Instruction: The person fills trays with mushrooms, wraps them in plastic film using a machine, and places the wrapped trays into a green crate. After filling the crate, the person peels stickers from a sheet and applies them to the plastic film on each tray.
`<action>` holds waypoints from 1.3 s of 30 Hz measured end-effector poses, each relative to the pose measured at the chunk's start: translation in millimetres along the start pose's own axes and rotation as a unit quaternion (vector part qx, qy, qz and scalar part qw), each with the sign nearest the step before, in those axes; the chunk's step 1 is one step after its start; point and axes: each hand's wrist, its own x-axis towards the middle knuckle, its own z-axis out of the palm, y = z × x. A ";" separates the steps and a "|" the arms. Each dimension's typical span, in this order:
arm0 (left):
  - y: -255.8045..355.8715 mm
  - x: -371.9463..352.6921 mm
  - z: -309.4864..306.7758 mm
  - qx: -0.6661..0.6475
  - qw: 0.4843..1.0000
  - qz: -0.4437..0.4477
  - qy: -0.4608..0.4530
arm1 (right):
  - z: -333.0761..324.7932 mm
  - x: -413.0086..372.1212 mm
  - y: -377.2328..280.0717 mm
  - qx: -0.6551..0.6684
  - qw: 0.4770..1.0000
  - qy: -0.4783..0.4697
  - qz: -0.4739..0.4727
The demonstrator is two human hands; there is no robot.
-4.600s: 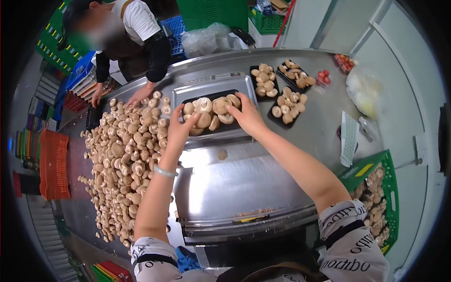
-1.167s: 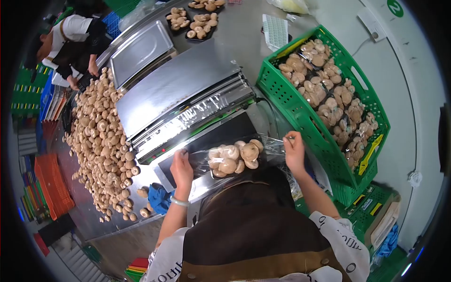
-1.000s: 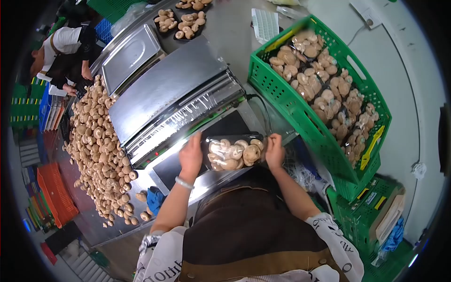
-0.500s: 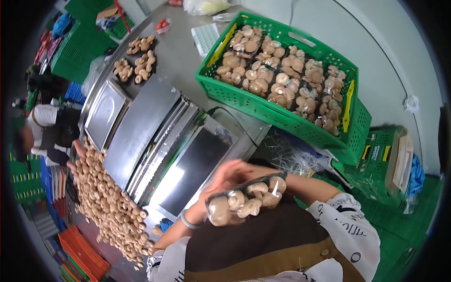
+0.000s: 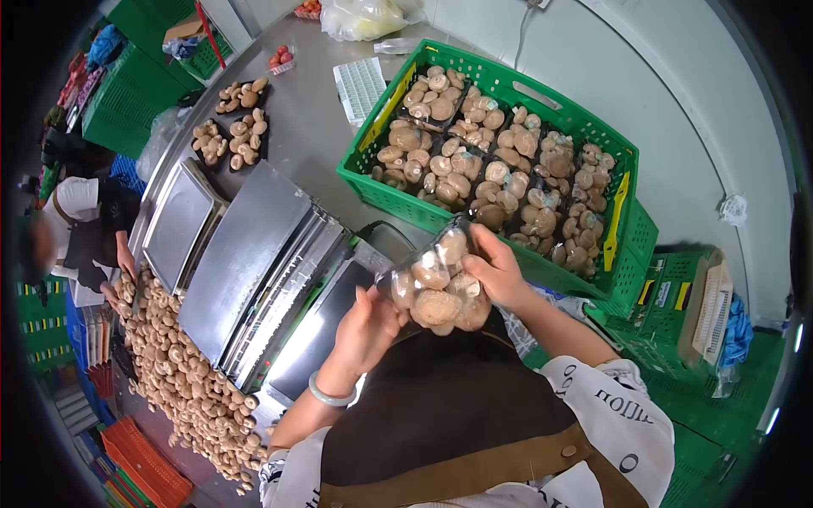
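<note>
A film-wrapped pack of mushrooms on a dark tray is held in front of my dark apron, its mushroom side tilted toward me. My right hand grips the pack's upper right end, thumb over the film. At the opposite end my left hand, with a pale bangle on the wrist, holds the pack's left edge; some fingertips are hidden. Just beyond lies the wrapping machine with its metal plates. A green crate behind the pack holds many similar wrapped mushroom packs.
Loose mushrooms are heaped at the left, where another person's hands reach in. A scale and several filled trays stand beyond. Stacked green crates are at the right; a red crate sits low left.
My hands have raised the pack away from my body and turned it, so its top shows more. My right hand now grips its far end. The other person's hands have shifted over the heap.
</note>
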 end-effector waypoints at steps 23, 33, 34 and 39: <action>48.0 15.2 43.2 0.407 0.891 0.179 0.095 | 48.1 36.2 -21.3 -0.030 0.991 0.114 -0.058; 73.5 14.2 5.9 0.354 0.890 0.136 0.252 | -176.2 210.1 42.2 0.000 0.889 0.457 0.002; 74.1 15.8 3.6 0.348 0.893 0.131 0.255 | -186.9 225.5 48.2 -0.034 0.873 0.485 0.029; 84.6 20.6 -9.7 0.362 0.882 0.101 0.286 | -211.3 264.6 86.7 -0.415 0.776 0.474 0.040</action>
